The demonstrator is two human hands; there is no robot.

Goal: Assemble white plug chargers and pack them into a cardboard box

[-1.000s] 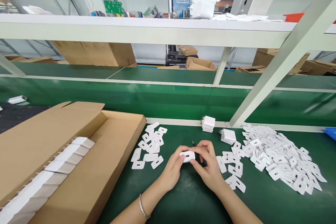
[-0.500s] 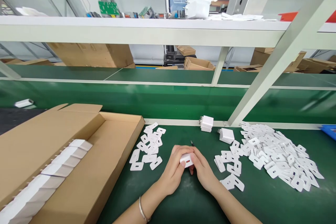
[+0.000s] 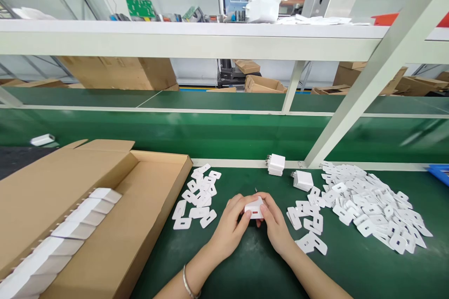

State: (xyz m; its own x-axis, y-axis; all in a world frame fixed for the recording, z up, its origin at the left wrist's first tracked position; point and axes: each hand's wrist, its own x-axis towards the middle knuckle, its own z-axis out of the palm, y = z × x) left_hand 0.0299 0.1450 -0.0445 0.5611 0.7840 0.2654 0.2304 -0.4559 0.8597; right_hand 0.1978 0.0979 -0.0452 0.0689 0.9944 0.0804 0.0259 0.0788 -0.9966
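Note:
Between my two hands is a white plug-in charger (image 3: 253, 206), its face with a small red slot turned towards me. My left hand (image 3: 232, 221) grips it from the left, fingers over the top and thumb near the front edge. From the right, my right hand (image 3: 276, 225) closes on it with thumb and fingers. A thin dark tip pokes up just beyond the fingers; what it belongs to is hidden. Loose white slotted plates (image 3: 200, 197) lie left of my hands, and a few more plates (image 3: 307, 217) lie to the right.
An open cardboard box (image 3: 164, 196) at left holds a row of white chargers (image 3: 75, 229). Two more chargers, one upright (image 3: 276, 165) and one on its side (image 3: 302, 180), stand by the rear ledge. A large heap of white plates (image 3: 372, 205) spreads at right, below a slanted post (image 3: 365, 84).
The charger has shifted slightly right and up and shows more of its top and front. My fingers have loosened around it, the left thumb moving lower.

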